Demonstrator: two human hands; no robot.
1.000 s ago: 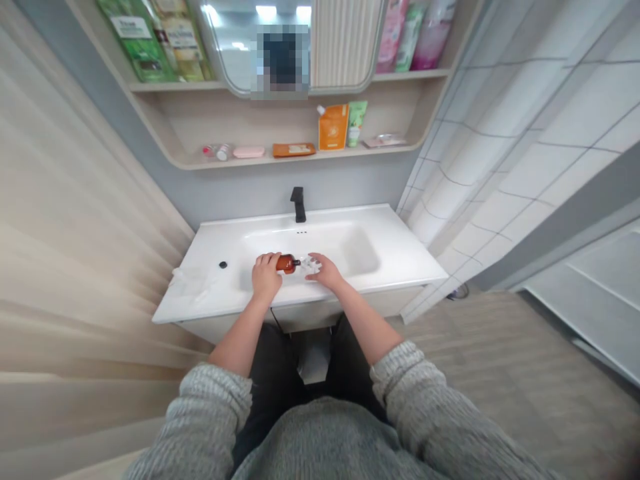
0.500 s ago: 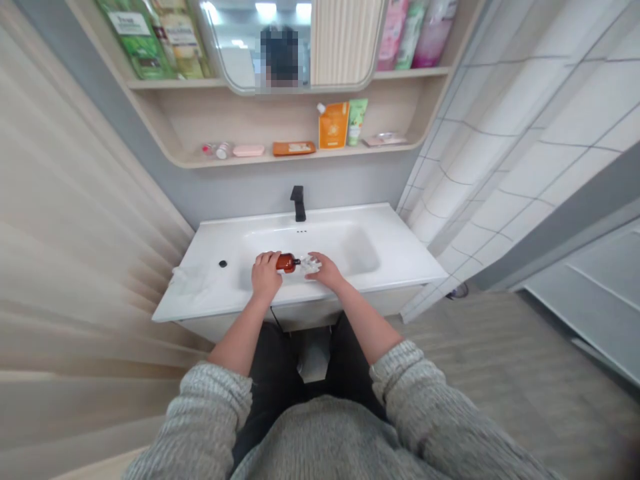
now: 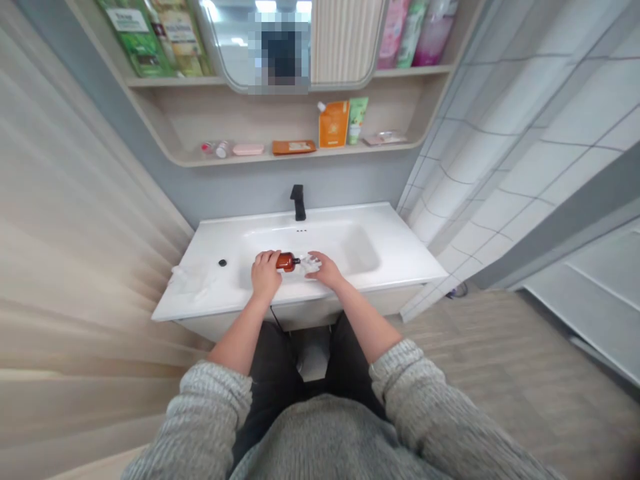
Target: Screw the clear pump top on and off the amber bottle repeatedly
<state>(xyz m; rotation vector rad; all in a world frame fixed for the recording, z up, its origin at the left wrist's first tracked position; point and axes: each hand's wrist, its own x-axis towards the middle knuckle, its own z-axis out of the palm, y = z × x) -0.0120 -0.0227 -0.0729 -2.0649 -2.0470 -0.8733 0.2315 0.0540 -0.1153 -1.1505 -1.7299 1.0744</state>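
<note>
Showing a bathroom washbasin (image 3: 400,263) seen from above, with a tiled wall (image 3: 525,153) to the right and a wooden wall shelf (image 3: 295,155) beneath a mirror (image 3: 225,40) beyond it. The person's grey knit sleeves (image 3: 420,400) enter from below, and both forearms reach over the basin's front edge. Above the middle of the bowl, the left hand (image 3: 267,272) forms a closed grip round the body of an amber bottle (image 3: 287,262), held level with its black cap pointing right. The right hand (image 3: 325,270) sits just beyond the cap, its fingers cupped over a small clear piece (image 3: 311,265), too blurred to identify; how firmly that grip holds it cannot be told. Risks: the smooth bottle could slip if the left grip slackened, and would then strike the hard bowl; the clear piece, being small, could drop from the fingers in the same way. The black faucet (image 3: 299,203) stands behind the bowl, well apart from the hands, and nothing lies between them and the bottle. On the basin's deck to the left lie crumpled translucent plastic (image 3: 187,280) and a small round black fitting (image 3: 223,263). The shelf carries an orange pouch (image 3: 333,125) and a green tube (image 3: 356,121).
</note>
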